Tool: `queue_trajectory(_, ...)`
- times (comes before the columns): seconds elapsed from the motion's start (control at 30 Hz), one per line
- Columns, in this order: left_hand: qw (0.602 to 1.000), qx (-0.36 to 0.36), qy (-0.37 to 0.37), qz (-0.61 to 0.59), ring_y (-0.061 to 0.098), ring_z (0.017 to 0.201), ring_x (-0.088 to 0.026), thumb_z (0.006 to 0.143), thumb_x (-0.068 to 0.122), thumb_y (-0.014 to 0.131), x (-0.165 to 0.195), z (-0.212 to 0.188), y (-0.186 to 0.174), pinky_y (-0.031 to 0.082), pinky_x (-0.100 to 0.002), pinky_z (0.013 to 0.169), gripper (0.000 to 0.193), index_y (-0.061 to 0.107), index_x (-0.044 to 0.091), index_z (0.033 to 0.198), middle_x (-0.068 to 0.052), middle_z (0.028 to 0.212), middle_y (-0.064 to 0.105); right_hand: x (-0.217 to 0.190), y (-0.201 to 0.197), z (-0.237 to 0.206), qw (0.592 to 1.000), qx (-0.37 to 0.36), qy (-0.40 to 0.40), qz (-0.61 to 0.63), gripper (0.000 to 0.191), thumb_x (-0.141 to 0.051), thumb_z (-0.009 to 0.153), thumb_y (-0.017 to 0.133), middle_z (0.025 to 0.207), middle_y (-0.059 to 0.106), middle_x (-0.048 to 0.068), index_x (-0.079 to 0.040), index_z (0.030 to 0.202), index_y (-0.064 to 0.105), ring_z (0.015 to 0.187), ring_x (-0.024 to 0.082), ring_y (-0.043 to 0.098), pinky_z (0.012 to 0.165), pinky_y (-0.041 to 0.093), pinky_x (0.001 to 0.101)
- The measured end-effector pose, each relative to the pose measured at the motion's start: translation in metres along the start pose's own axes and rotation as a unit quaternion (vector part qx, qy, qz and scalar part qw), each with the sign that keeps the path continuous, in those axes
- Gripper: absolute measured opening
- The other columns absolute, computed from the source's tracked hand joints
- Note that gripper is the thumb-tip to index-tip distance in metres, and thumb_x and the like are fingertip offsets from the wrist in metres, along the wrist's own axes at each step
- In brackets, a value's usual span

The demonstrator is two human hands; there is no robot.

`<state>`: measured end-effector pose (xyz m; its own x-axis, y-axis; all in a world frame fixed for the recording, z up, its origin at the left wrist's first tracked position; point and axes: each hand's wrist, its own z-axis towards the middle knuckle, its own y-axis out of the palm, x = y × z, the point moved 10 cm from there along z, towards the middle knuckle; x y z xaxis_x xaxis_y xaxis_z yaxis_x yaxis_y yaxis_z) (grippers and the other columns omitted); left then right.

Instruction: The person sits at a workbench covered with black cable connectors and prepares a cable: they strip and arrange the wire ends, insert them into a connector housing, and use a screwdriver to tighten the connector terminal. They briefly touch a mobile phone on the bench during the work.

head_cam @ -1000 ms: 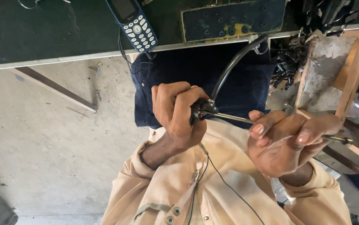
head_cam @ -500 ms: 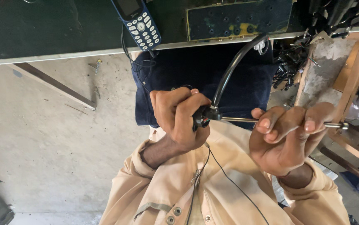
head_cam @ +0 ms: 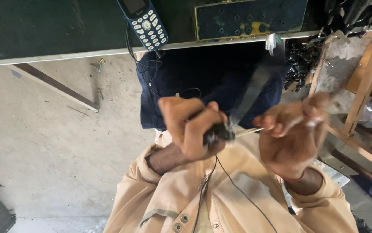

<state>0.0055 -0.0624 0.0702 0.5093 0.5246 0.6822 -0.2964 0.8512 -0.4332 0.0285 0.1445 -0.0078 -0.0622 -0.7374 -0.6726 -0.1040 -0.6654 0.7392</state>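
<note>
Cable (head_cam: pixel 259 82), dark and blurred, arcs from the tabletop (head_cam: pixel 43 34) edge down to a small black fitting (head_cam: pixel 220 133) clamped in the left hand (head_cam: pixel 190 129). Seen from the head camera, the picture is upside down, with the person's beige jacket (head_cam: pixel 238 203) at the bottom and the tabletop along the top. The left fingers (head_cam: pixel 175 114) are curled fully shut round the fitting, which pokes out just beside the thumb. A thin pale rod (head_cam: pixel 250 130) runs from that fitting across to the right hand (head_cam: pixel 291 138), whose fingers (head_cam: pixel 281 123) are folded closed over it; blur hides how tightly they pinch. The two hands sit near each other, not touching, joined only by the rod.

Measured from the fitting: a blue keypad phone (head_cam: pixel 145 21) lies well above and to the picture's left on the tabletop, with a dark drilled metal plate (head_cam: pixel 250 17) above. A heap of small black parts (head_cam: pixel 302 60) and a wooden frame (head_cam: pixel 363 90) stand off to the picture's right. A thin black wire (head_cam: pixel 238 190) hangs below over the jacket. Bare concrete floor (head_cam: pixel 43 151) spreads to the picture's left.
</note>
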Motion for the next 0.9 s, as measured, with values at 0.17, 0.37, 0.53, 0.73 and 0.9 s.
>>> queue_trajectory(0.17, 1.0, 0.009, -0.006, 0.011, 0.049, 0.081, -0.021, 0.082, -0.008, 0.08, 0.004, 0.0, 0.0, 0.035, -0.041, 0.073, 0.03, 0.064, 0.009, 0.101, -0.006, 0.094, 0.053, 0.01, -0.006, 0.003, 0.998, 0.026, 0.047, 0.04, 0.006, -0.013, 0.119, 0.051, 0.091, 0.072, 0.013, -0.007, 0.121, 0.053, 0.094, 0.023, 0.075, 0.087, 0.063, 0.0373)
queue_trajectory(0.37, 1.0, 0.007, -0.02, 0.012, 0.049, 0.082, -0.022, 0.085, -0.011, 0.08, -0.002, -0.001, 0.001, 0.036, -0.041, 0.076, 0.032, 0.064, 0.009, 0.103, -0.007, 0.096, 0.051, -0.026, -0.009, -0.017, 0.981, -0.089, 0.107, 0.137, 0.045, -0.039, 0.121, 0.04, 0.105, 0.076, 0.022, -0.003, 0.12, 0.067, 0.119, 0.035, 0.07, 0.122, 0.041, 0.0616)
queue_trajectory(0.53, 1.0, -0.006, -0.018, 0.016, 0.05, 0.082, -0.022, 0.084, -0.011, 0.08, 0.0, -0.001, 0.004, 0.035, -0.041, 0.076, 0.031, 0.065, 0.01, 0.103, -0.006, 0.097, 0.051, -0.063, -0.022, -0.038, 0.972, -0.156, 0.135, 0.111, 0.068, -0.05, 0.113, 0.034, 0.122, 0.074, 0.029, 0.002, 0.121, 0.077, 0.134, 0.043, 0.06, 0.122, 0.025, 0.0666)
queue_trajectory(0.73, 1.0, -0.013, -0.019, 0.017, 0.051, 0.081, -0.022, 0.085, -0.01, 0.079, 0.001, 0.0, 0.004, 0.036, -0.04, 0.076, 0.029, 0.066, 0.009, 0.103, -0.007, 0.097, 0.052, -0.065, -0.007, -0.043, 0.957, -0.224, 0.136, -0.124, 0.06, -0.037, 0.113, 0.037, 0.129, 0.073, 0.022, 0.008, 0.125, 0.075, 0.132, 0.036, 0.063, 0.126, 0.019, 0.0582)
queue_trajectory(0.9, 0.999, -0.005, -0.028, 0.025, 0.05, 0.08, -0.02, 0.085, -0.009, 0.081, 0.0, 0.001, 0.003, 0.035, -0.039, 0.076, 0.029, 0.066, 0.01, 0.102, -0.006, 0.096, 0.051, -0.076, -0.013, -0.067, 0.799, -0.401, 0.303, -0.33, 0.05, -0.031, 0.111, 0.029, 0.138, 0.059, 0.016, -0.006, 0.143, 0.059, 0.134, 0.037, 0.051, 0.124, 0.032, 0.0622)
